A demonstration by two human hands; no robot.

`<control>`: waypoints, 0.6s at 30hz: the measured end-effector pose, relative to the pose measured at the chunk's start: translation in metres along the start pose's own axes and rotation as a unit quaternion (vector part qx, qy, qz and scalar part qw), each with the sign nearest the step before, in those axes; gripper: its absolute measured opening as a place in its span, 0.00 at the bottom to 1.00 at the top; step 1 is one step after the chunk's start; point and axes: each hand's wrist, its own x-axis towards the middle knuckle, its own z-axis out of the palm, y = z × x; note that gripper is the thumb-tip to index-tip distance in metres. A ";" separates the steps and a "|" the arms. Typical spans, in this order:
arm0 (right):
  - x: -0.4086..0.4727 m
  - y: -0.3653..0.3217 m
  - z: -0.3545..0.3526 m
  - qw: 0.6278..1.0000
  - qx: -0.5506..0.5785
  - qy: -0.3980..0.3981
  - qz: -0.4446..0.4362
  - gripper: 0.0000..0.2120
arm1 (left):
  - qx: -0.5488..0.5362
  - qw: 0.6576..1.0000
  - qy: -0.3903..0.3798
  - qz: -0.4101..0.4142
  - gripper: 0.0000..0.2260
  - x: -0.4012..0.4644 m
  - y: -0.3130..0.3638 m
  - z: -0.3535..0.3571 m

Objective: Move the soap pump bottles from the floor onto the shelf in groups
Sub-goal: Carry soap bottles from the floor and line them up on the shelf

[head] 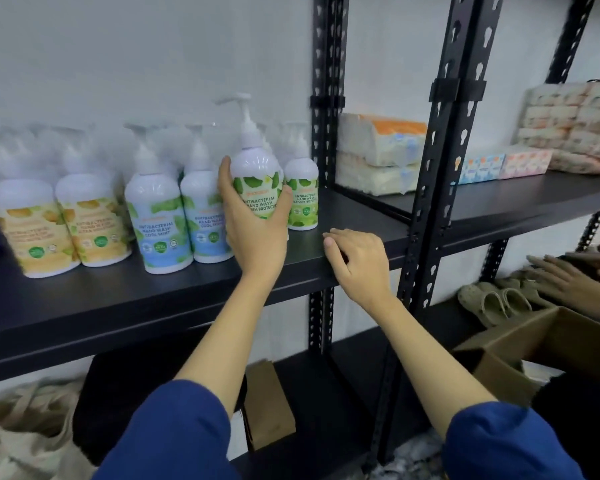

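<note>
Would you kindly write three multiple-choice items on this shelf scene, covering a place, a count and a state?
1. Where does the right hand rest?
A. on the shelf's front edge
B. on a pump top
C. inside the cardboard box

2. How many blue-labelled mint bottles stand in the front row?
A. four
B. two
C. none

3. What is the left hand doing?
A. hanging idle
B. pressing a pump
C. gripping a green-labelled bottle

Key: 1 A, its fingers lie on the black shelf edge; 2 B, two stand side by side; 3 C, fingers wrap the bottle's body.
</note>
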 end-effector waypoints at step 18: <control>-0.004 0.003 0.013 0.990 -0.001 0.138 -0.011 0.16 | 0.091 0.968 -0.211 -0.099 0.41 0.016 -0.025 0.018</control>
